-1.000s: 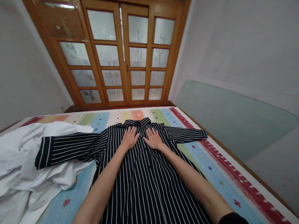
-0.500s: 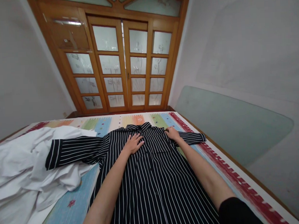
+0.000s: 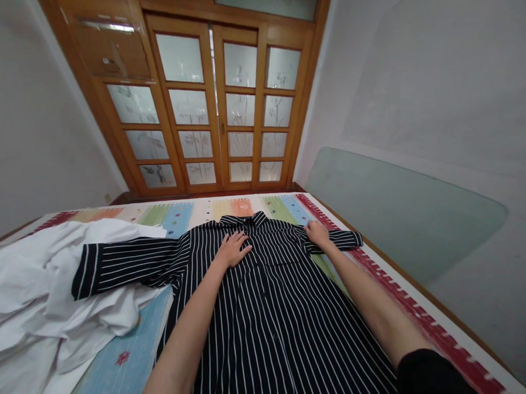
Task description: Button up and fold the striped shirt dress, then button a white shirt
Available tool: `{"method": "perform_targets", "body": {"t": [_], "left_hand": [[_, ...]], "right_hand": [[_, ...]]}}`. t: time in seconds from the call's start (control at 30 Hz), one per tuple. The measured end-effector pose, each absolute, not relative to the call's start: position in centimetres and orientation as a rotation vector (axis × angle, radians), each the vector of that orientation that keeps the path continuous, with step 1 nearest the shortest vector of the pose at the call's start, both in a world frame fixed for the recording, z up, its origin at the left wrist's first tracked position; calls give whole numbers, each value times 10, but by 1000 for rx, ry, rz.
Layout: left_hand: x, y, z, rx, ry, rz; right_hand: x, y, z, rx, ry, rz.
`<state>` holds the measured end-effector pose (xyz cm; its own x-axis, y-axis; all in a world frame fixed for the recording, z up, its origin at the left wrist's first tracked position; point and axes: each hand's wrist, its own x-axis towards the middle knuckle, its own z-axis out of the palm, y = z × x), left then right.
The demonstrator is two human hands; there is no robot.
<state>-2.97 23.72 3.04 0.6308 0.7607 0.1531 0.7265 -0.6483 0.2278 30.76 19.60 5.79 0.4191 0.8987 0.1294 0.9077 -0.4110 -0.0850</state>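
A black shirt with white stripes (image 3: 269,314) lies spread out, front up, its collar at the far end. My left hand (image 3: 231,250) rests flat on the upper chest, fingers spread, just below the collar. At the shoulder on the right, my right hand (image 3: 318,234) is closed, with its fingers curled on the sleeve's upper part. One sleeve stretches left over a heap of white cloth (image 3: 65,289). The other sleeve reaches right, its cuff near the red border of the patterned cover.
Beneath the shirt is a multicoloured patterned cover (image 3: 117,369) on a low surface. A pale green panel (image 3: 404,207) leans on the right wall. Wooden doors with glass panes (image 3: 217,117) stand at the far end.
My right hand has moved right along the shoulder, and the cloth there now lies smoother and farther out. My left hand stays on the chest.
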Motion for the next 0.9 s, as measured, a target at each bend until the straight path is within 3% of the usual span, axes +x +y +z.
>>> {"method": "perform_targets", "body": {"t": [0.27,0.47,0.7,0.9], "left_hand": [[-32,237,26,2730,1141,383],[-30,234,31,2751,1080,368],[-41,233,31,2412,1836,771],[-88,250,24,2210,2159,546]], "right_hand": [[252,217,63,-2333,-1668,-213],[161,247,61,-1929,-1889,-57],[103,256,42,-1951,-1914,106],[105,257,35,-2013,-1901,62]]}}
